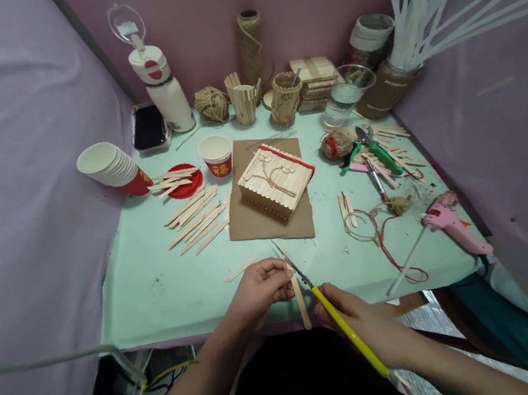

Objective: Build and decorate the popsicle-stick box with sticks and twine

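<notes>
My left hand pinches the top of a wooden craft stick that hangs down over the near table edge. Gripped in my right hand is a pair of yellow-handled scissors; their thin blades point up and left and meet the stick close to my left fingertips. Both hands are closed. Beyond them, on a brown cardboard sheet, sits a small house-like box of craft sticks with a red edge and twine decoration.
Loose sticks lie left of the cardboard. A stack of paper cups, a red lid and a single cup are further left. Right: pink glue gun, green pliers, red cord. Back: bottle, twine, jars, white strips. Purple cloth walls both sides.
</notes>
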A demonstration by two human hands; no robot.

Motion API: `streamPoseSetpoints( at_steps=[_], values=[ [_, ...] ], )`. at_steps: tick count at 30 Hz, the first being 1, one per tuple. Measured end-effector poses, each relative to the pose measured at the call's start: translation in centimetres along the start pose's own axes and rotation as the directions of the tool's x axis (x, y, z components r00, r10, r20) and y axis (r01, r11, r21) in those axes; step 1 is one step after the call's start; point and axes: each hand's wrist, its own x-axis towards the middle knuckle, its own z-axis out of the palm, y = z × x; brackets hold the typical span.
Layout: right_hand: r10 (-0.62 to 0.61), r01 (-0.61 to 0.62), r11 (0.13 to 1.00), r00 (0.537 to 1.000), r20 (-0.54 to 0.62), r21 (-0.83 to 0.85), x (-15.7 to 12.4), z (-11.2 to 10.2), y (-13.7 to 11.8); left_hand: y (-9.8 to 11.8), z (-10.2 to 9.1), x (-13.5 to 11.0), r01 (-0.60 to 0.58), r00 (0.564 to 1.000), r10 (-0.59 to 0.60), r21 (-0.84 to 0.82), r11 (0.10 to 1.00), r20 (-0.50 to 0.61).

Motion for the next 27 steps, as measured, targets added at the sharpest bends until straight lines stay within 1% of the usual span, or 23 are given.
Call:
streamPoseSetpoints(
  at_steps=[4, 9, 15, 18, 22, 27],
  values=[
    [0.043, -0.042, 0.999, 0.998, 0.044, -0.028, 0.16, -0.08, -0.07, -0.11, -0.03, 0.02, 0.020, 1.000, -0.020, -0.005, 1.000, -0.005],
    [0.077, -0.075, 0.996, 0.995, 0.063, -0.039, 0.25, -0.21, -0.26, -0.21, -0.10, 0.10, 0.035, 0.999, -0.035, 0.000, 0.999, -0.017],
    [0.069, -0.070, 0.998, 0.991, 0.113, 0.005, 0.57, -0.44, 0.27, -0.24, -0.14, 0.21, 0.050, 0.998, -0.050, 0.018, 0.999, -0.025],
    [0.093, -0.095, 0.995, 0.989, 0.118, 0.007, 0.70, -0.48, 0.48, -0.39, -0.15, 0.28, 0.047, 0.998, -0.046, 0.026, 0.999, -0.031],
    [0.119, -0.122, 0.992, 0.983, 0.139, 0.016, 0.59, -0.53, 0.35, -0.46, -0.12, 0.33, 0.049, 0.998, -0.048, 0.037, 0.998, -0.037],
    [0.113, -0.118, 0.993, 0.983, 0.142, 0.027, 0.56, -0.64, 0.04, -0.25, 0.06, 0.40, 0.065, 0.997, -0.062, 0.060, 0.996, -0.052]
  ],
)
